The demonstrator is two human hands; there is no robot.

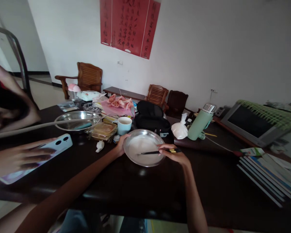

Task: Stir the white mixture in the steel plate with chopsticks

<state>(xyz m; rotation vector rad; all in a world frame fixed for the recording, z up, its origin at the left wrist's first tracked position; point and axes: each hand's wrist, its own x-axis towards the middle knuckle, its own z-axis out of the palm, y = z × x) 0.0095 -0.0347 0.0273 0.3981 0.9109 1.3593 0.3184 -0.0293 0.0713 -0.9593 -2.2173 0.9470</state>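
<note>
My left hand [121, 144] grips the left rim of a shallow round metal plate [129, 157]. A layer of white powder or pale paste [143, 144] covers the plate's bottom; which of the two I cannot tell. In my right hand [173, 154], at the plate's right edge, is a thin dark stick-like tool [149, 152] with yellow marks near its upper end, perhaps a brush or chopstick. Its tip reaches into the white stuff near the middle of the plate. Behind the plate's left side stands a light blue mug [124, 125].
At left another person's hand [38, 153] holds a pale blue phone [63, 142]. A second metal plate [60, 124], a wrapped package [103, 130], a black case [151, 121], a tied white bag [179, 130], a green thermos [199, 124] and stacked books [269, 174] surround the work area.
</note>
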